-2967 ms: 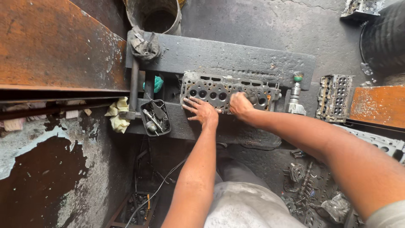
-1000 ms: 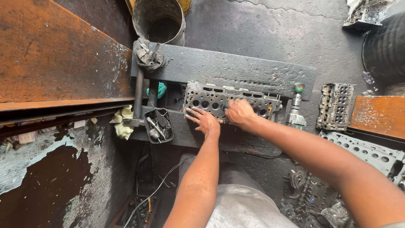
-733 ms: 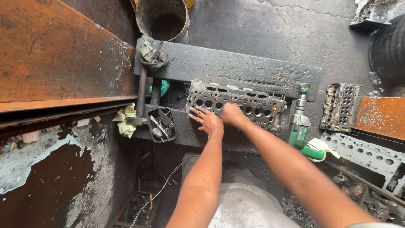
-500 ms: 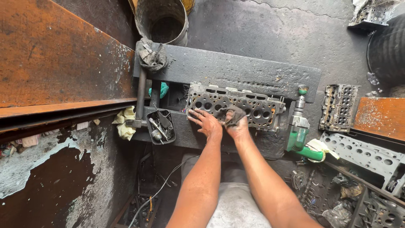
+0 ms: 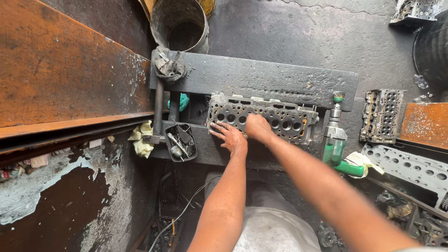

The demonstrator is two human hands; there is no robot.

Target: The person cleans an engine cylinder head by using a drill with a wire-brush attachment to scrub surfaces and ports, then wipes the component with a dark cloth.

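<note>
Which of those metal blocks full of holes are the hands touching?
The long cylinder head on the dark bench, in the middle. Both the left hand and the right hand rest on it; the smaller cylinder head sits untouched at the right.

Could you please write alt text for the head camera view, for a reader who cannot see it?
Seen from above, a person's left hand and right hand rest on a grimy metal cylinder head lying on a dark, greasy workbench. A small tray of tools sits to its left, a green power tool to its right, and a metal bucket beyond.
</note>
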